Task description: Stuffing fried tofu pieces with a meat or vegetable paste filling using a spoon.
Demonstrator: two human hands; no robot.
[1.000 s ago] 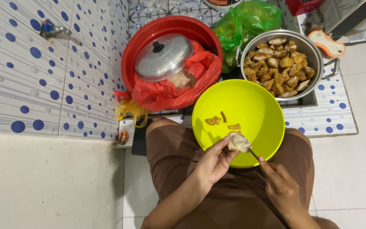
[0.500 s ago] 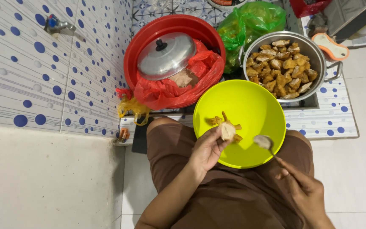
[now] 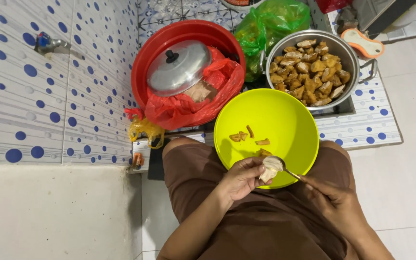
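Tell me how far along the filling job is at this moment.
Early. Done: only a few small pieces lie in the yellow-green bowl. In hand: the left hand holds one pale piece over the bowl's near rim, while the right hand brings a spoon of pale filling to it. Left: the metal pot beyond is heaped with golden pieces.

A round yellow-green plastic bowl [image 3: 270, 130] is held on the lap, with small fried pieces [image 3: 246, 136] in it. Behind it to the right, a metal pot of fried tofu [image 3: 311, 72] is set. To the left, a red plastic basin [image 3: 160, 48] is placed, with a round metal lid [image 3: 179, 67] and red plastic bag [image 3: 203, 98] inside. Behind the pot, a green plastic bag [image 3: 270, 21] is seen.
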